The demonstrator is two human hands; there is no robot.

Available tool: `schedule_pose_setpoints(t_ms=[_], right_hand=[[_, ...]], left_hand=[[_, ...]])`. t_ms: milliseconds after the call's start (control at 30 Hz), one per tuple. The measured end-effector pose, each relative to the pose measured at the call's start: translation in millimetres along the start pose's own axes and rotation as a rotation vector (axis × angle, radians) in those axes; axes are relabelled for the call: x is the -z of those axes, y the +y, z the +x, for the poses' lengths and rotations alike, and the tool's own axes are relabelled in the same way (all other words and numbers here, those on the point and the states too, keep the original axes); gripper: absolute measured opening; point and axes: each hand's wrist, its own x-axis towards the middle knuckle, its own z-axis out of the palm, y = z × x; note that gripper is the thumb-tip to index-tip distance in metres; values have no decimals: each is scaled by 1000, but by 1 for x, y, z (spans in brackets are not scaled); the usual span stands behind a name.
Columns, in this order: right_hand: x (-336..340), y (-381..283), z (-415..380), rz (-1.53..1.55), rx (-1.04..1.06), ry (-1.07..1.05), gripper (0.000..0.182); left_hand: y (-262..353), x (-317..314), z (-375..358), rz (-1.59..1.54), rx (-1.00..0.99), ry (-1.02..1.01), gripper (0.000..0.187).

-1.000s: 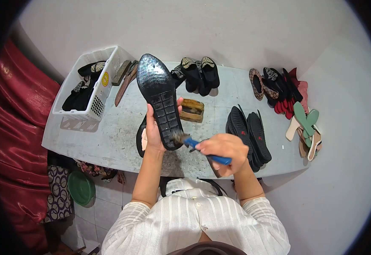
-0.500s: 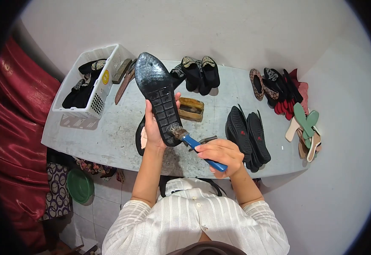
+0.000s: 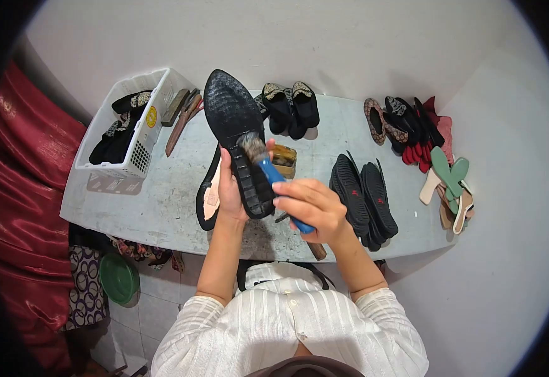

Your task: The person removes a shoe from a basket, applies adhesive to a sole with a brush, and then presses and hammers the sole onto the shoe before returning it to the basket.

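Observation:
My left hand grips a black shoe sole by its heel half, the toe pointing up and away. Its upturned face is dark, with a grid of square hollows toward the heel. A blue-handled brush is held in my right hand, its bristles touching the sole around the middle. Partly behind the held sole lies another black shoe piece with a pale pink inside. Beyond my hands sits a yellowish-brown, box-like container, partly hidden. A tool with a wooden handle shows below my right hand.
A white plastic basket of black shoes stands at the left, beside pincers. Black embroidered shoes stand at the back. Black soles lie to the right. Further right are more shoes and green insoles.
The brush has moved up from the heel to the middle of the sole. My right hand has shifted up and left, uncovering the wooden handle. The sole is turned slightly.

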Motion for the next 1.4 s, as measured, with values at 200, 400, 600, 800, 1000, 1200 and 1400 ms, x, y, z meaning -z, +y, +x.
schedule_pose_setpoints(t_ms=[200,400,600,800,1000,1200,1400], right_hand=[[7,-16,-18,194,-17,-66,29],[19,-10,-21,341,-218,93,17],[6,-11,-10,86,-30,-13,27],[12,-15,-26,219,-95,-25,25],[6,-16,-10,176,-47,9,25],[6,-6,-14,132,-69,29,28],[5,-17,-11,103,-75,-46,22]], left_hand=[[17,-1,7,86,-88,50,60],[22,1,5,104,-122,75,60],[14,-1,6,9,-107,-74,61],[21,1,4,135,-237,118,61],[11,-4,7,133,-261,105,60],[11,3,5,107,-275,69,59],[11,4,8,99,-285,78,58]])
